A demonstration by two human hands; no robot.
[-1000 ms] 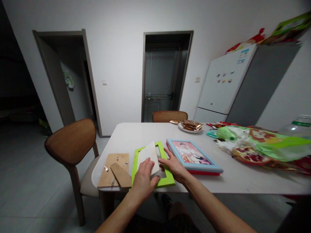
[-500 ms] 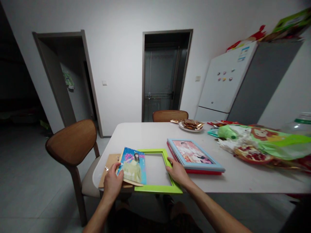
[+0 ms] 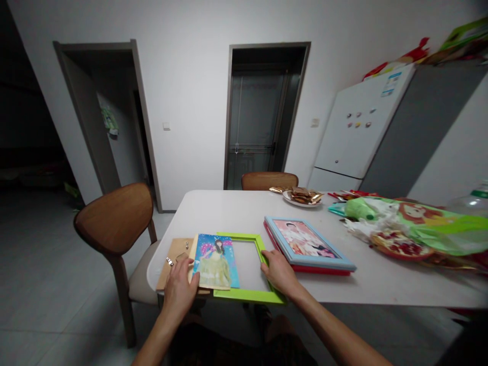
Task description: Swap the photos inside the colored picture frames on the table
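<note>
A lime-green picture frame without its backing lies at the table's front edge, the white tabletop showing through its opening. My right hand is closed around the frame's right side. A photo of a person in a pale green dress on blue covers the frame's left part, with a cream sheet edge beneath it. My left hand pinches the photo's lower left edge, thumb on top; its fingertips are partly hidden. Under that hand rests a brown backing board with small metal clips.
To the right, a light blue picture frame lies on a red one. Farther back stands a plate of gold packets. A halved pomegranate and a green plastic bag occupy the right side. A wooden chair stands left.
The photo has shifted slightly right and come down flatter over the green frame, and my left hand moved with it. My right hand keeps its hold. The view has tilted slightly.
</note>
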